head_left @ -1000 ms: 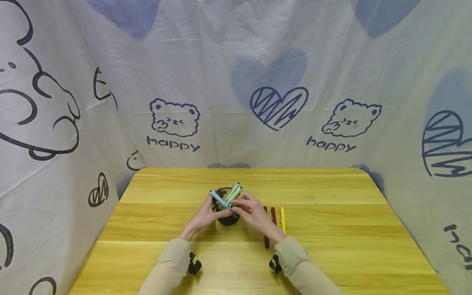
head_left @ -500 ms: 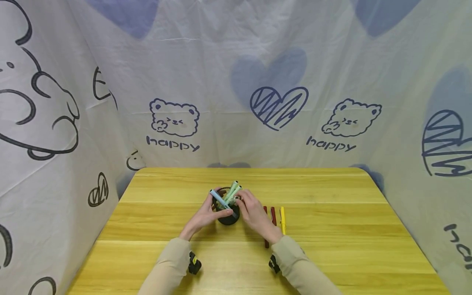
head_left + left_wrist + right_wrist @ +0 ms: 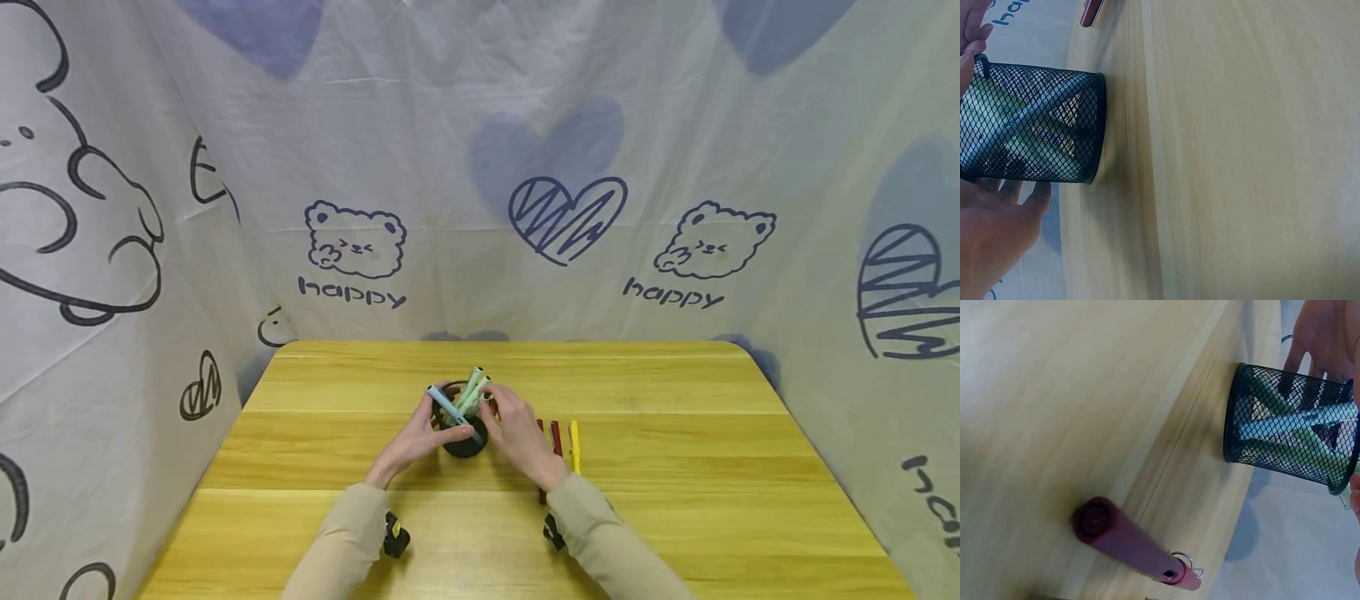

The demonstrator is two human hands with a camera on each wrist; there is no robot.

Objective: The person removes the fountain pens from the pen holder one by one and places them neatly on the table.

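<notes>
A black mesh pen holder (image 3: 465, 447) stands upright on the table, with my left hand (image 3: 412, 439) gripping it from the left, thumb at the front. Inside lean a light blue pen (image 3: 444, 402) and light green pens (image 3: 474, 382); through the mesh (image 3: 1035, 125) they cross one another. My right hand (image 3: 516, 427) is at the holder's right rim, its fingertips pinching the upper end of a pale green pen (image 3: 485, 397). Most of that pen is hidden by the fingers and the holder. In the right wrist view, the left-hand fingers (image 3: 1322, 344) show behind the holder.
Right of the holder lie dark red pens (image 3: 556, 438) and a yellow pen (image 3: 575, 447), partly behind my right wrist. One dark red pen (image 3: 1138, 544) is close in the right wrist view. A printed cloth (image 3: 450, 208) hangs behind the wooden table (image 3: 675, 483).
My right hand has moved from the holder's front to its right rim, taking the pale green pen's end with it. The left hand keeps its hold on the pen holder.
</notes>
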